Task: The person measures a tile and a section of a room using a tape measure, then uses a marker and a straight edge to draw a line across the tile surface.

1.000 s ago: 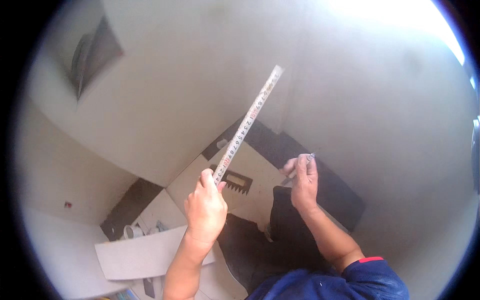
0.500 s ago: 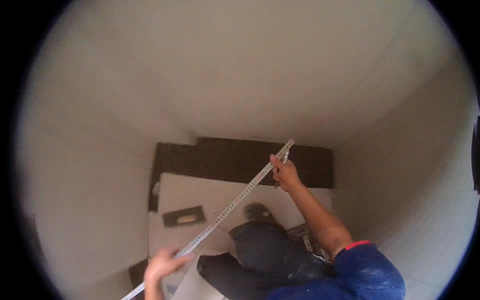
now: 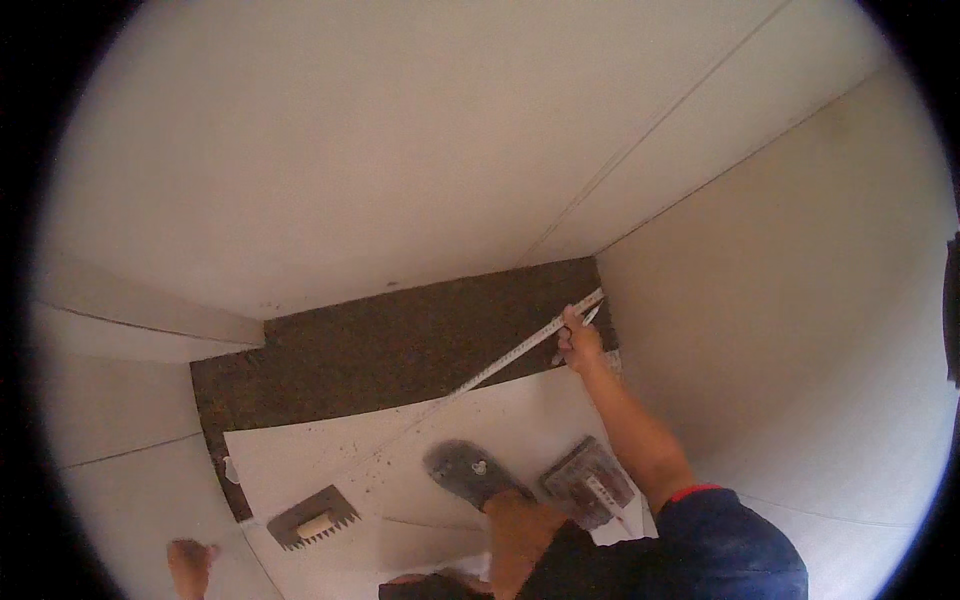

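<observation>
Moved since half a second ago: tape tip, now against or just beside the right-hand wall; left hand, farther out to the lower left.

Item: measuring tape [image 3: 515, 353], slim white strip, slanting across the dark band and onto the pale slab, where it grows faint. Tip projects just beyond the fingers of the right hand [image 3: 582, 345], which pinch it together with a white pen [image 3: 592, 313].

Left hand [image 3: 188, 562]: fingers curled, thumb out; whether anything is grasped cannot be told.

Writing: graduations along the tape, too small to read.

Materials: dark band [image 3: 400, 335], grainy, rough; pale slab [image 3: 420, 520], smooth, straight-edged, dotted with crumbs; notched trowel [image 3: 290, 518], dark toothed plate, pale rounded handle; sandal [image 3: 455, 470], dark, on a foot.
</observation>
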Demonstrator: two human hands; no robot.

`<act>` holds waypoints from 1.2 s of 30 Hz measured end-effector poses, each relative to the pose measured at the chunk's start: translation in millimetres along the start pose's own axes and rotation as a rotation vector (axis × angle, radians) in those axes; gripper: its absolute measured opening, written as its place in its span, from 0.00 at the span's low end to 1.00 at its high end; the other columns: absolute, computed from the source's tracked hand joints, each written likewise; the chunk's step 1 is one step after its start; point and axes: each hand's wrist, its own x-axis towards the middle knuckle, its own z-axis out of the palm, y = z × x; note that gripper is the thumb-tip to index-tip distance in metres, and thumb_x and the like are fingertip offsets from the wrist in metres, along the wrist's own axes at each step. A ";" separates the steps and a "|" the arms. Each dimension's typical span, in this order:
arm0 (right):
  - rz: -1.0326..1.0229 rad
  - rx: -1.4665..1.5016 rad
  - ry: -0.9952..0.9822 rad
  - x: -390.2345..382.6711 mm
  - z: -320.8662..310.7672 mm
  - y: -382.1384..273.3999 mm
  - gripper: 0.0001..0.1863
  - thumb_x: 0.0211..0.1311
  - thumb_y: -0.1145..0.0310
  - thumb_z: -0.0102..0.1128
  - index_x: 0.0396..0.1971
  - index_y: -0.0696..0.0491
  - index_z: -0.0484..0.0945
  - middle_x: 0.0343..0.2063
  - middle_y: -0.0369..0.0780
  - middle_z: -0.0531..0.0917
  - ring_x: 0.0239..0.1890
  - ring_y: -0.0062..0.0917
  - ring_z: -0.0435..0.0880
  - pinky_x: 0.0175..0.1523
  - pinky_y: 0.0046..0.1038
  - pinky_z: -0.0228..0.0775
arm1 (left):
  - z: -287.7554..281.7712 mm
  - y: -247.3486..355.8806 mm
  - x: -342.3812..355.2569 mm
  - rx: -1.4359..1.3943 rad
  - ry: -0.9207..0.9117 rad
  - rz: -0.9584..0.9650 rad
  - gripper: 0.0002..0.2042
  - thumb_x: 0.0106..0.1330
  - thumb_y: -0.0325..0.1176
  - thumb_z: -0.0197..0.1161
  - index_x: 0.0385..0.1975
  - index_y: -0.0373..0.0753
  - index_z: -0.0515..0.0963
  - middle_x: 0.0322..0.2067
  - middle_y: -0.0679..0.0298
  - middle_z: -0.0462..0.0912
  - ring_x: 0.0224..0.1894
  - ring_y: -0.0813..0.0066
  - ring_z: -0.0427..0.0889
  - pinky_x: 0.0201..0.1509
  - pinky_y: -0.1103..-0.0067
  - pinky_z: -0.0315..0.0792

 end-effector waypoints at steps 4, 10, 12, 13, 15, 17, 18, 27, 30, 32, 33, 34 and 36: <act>-0.083 -0.183 0.106 32.9 -25.7 14.0 0.17 0.66 0.50 0.61 0.34 0.48 0.74 0.23 0.33 0.71 0.25 0.21 0.68 0.29 0.25 0.60 | 50.1 71.7 83.9 0.612 0.243 -0.062 0.11 0.58 0.39 0.67 0.24 0.37 0.77 0.28 0.55 0.81 0.34 0.52 0.79 0.36 0.59 0.70; -0.113 -0.183 0.147 61.7 -64.8 0.1 0.30 0.57 0.40 0.65 0.49 0.48 0.75 0.39 0.35 0.75 0.39 0.31 0.73 0.48 0.47 0.66 | 119.5 48.7 204.5 0.689 0.110 -0.019 0.09 0.61 0.30 0.57 0.39 0.36 0.79 0.40 0.52 0.81 0.47 0.53 0.79 0.51 0.61 0.72; -0.034 -0.241 0.062 72.4 -70.1 10.7 0.22 0.61 0.42 0.64 0.39 0.47 0.78 0.24 0.31 0.76 0.24 0.19 0.70 0.31 0.34 0.67 | 130.3 78.6 204.6 0.662 0.280 0.069 0.07 0.58 0.30 0.61 0.33 0.36 0.79 0.37 0.51 0.82 0.45 0.52 0.80 0.49 0.63 0.74; -0.203 -0.202 0.179 90.9 -100.2 -9.3 0.21 0.61 0.43 0.65 0.30 0.47 0.77 0.19 0.30 0.74 0.20 0.19 0.68 0.27 0.30 0.64 | 138.0 154.8 211.2 0.521 0.215 0.069 0.07 0.59 0.30 0.61 0.35 0.35 0.79 0.36 0.51 0.82 0.44 0.51 0.81 0.49 0.64 0.75; -0.062 -0.363 0.214 82.9 -57.4 13.8 0.19 0.62 0.46 0.65 0.27 0.47 0.76 0.19 0.31 0.74 0.21 0.18 0.69 0.26 0.26 0.62 | 145.2 149.1 184.7 0.507 0.197 -0.103 0.08 0.60 0.31 0.62 0.36 0.36 0.80 0.37 0.51 0.83 0.43 0.51 0.83 0.47 0.64 0.77; -0.059 -0.438 0.208 84.5 -2.7 22.6 0.19 0.63 0.48 0.65 0.26 0.48 0.76 0.20 0.32 0.75 0.21 0.18 0.69 0.25 0.23 0.61 | 129.9 151.0 208.1 0.441 0.156 -0.249 0.08 0.62 0.32 0.62 0.37 0.37 0.81 0.38 0.52 0.83 0.43 0.53 0.84 0.45 0.65 0.79; -0.118 -0.418 0.188 111.5 -20.6 15.7 0.18 0.63 0.49 0.65 0.27 0.49 0.76 0.21 0.32 0.75 0.22 0.18 0.69 0.25 0.23 0.61 | 136.8 156.6 224.9 0.412 0.150 -0.248 0.08 0.62 0.32 0.62 0.37 0.37 0.81 0.39 0.52 0.83 0.43 0.54 0.85 0.45 0.65 0.80; -0.125 -0.381 0.167 186.6 -92.6 -1.2 0.13 0.68 0.56 0.60 0.34 0.51 0.79 0.21 0.30 0.71 0.20 0.18 0.67 0.23 0.27 0.59 | 194.9 217.2 254.3 0.312 0.121 -0.245 0.09 0.66 0.33 0.57 0.37 0.38 0.82 0.40 0.50 0.83 0.44 0.53 0.85 0.46 0.66 0.80; -0.153 -0.415 0.262 184.2 -90.4 -7.8 0.14 0.67 0.55 0.61 0.35 0.52 0.79 0.23 0.31 0.72 0.22 0.19 0.68 0.25 0.29 0.61 | 200.2 224.0 258.8 0.278 0.129 -0.144 0.10 0.66 0.34 0.56 0.36 0.37 0.83 0.40 0.50 0.83 0.42 0.53 0.85 0.44 0.66 0.81; -0.160 -0.449 0.257 184.5 -86.8 -11.3 0.15 0.66 0.54 0.62 0.37 0.52 0.79 0.25 0.32 0.74 0.25 0.20 0.70 0.27 0.31 0.62 | 205.3 221.7 262.7 0.277 0.160 -0.133 0.10 0.66 0.34 0.56 0.35 0.37 0.83 0.39 0.50 0.83 0.41 0.54 0.86 0.43 0.66 0.81; -0.160 -0.462 0.254 184.1 -85.1 -9.9 0.15 0.66 0.54 0.62 0.38 0.52 0.79 0.27 0.32 0.74 0.26 0.21 0.70 0.27 0.32 0.63 | 207.9 220.2 264.0 0.277 0.176 -0.129 0.10 0.66 0.34 0.56 0.34 0.37 0.83 0.39 0.51 0.83 0.41 0.54 0.86 0.42 0.66 0.81; -0.169 -0.484 0.260 183.1 -86.4 -11.5 0.16 0.65 0.53 0.62 0.39 0.52 0.79 0.28 0.33 0.75 0.27 0.21 0.71 0.28 0.33 0.64 | 209.7 224.5 264.2 0.273 0.186 -0.123 0.10 0.66 0.34 0.56 0.34 0.37 0.83 0.38 0.51 0.83 0.40 0.54 0.86 0.42 0.66 0.81; -0.181 -0.528 0.268 182.4 -87.5 -14.3 0.18 0.64 0.52 0.63 0.41 0.52 0.79 0.30 0.33 0.77 0.29 0.22 0.72 0.30 0.35 0.65 | 212.3 232.7 264.6 0.265 0.208 -0.112 0.10 0.66 0.33 0.56 0.33 0.37 0.83 0.38 0.51 0.82 0.40 0.54 0.86 0.41 0.66 0.81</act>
